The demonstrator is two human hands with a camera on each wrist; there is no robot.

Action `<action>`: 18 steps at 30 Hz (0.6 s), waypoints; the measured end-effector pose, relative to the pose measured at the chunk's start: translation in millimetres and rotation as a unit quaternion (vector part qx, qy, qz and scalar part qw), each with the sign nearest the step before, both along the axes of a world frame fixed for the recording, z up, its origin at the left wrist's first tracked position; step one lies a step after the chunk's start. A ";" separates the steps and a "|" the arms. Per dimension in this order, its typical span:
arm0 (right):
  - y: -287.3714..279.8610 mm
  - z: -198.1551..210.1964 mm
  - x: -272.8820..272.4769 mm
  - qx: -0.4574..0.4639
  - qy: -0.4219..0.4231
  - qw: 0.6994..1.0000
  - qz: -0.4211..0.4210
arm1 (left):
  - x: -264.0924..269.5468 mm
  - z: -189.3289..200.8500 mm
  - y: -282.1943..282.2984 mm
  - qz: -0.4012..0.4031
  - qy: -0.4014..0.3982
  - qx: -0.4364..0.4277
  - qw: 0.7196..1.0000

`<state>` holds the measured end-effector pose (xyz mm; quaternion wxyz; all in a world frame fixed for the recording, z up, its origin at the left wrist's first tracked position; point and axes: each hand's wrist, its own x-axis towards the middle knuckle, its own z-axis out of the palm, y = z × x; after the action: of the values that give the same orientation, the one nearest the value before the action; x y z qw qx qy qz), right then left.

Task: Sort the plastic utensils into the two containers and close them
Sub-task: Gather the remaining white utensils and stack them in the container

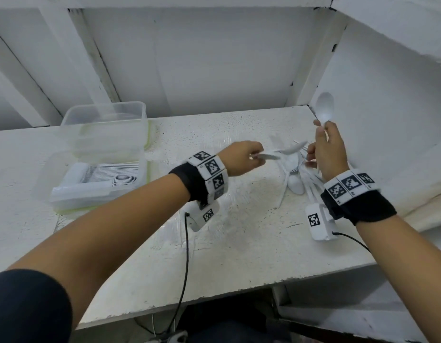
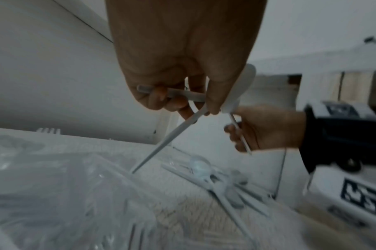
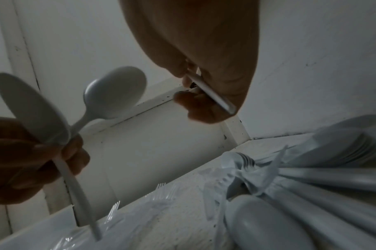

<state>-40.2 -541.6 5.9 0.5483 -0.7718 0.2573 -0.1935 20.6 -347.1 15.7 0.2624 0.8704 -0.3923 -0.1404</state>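
Observation:
My left hand (image 1: 253,154) grips two white plastic spoons (image 1: 286,151) by their handles above the table's middle; their bowls (image 3: 116,91) show in the right wrist view. My right hand (image 1: 322,129) pinches a single white spoon (image 1: 324,107) upright, bowl up, near the right wall. Below both hands lies a pile of white utensils (image 1: 296,177), spoons and forks mixed. At the left stand two clear containers: the far container (image 1: 103,125) looks empty, the near container (image 1: 73,191) holds a neat row of utensils.
Clear plastic forks (image 3: 161,191) lie spread on the white table (image 1: 239,256) between pile and containers. A white wall (image 1: 387,120) closes the right side, the shelf back stands behind. Wrist camera cables (image 1: 187,256) hang over the front edge.

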 end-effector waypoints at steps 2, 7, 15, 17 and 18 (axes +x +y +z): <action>1.1 -5.2 4.0 -0.042 0.044 0.998 -0.005 | 4.2 8.7 12.3 0.046 0.020 -0.043 0.998; 19.0 -26.4 -4.4 -0.306 0.396 0.853 0.151 | 16.0 17.9 38.5 0.193 0.095 -0.171 0.961; 44.2 -25.1 -6.5 -0.321 0.403 0.844 0.149 | 15.3 -0.8 49.5 0.310 0.237 -0.238 0.889; 46.8 -22.7 -9.4 -0.266 0.400 0.865 0.145 | 14.5 -4.9 47.7 0.334 0.274 -0.251 0.866; 48.4 -21.1 -11.3 -0.215 0.392 0.884 0.139 | 13.9 -6.7 46.2 0.340 0.299 -0.262 0.852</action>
<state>-51.5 -493.2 -15.2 0.2446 -0.9117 0.2930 0.1523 34.5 -300.9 9.0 0.6164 0.7647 0.0036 -0.1879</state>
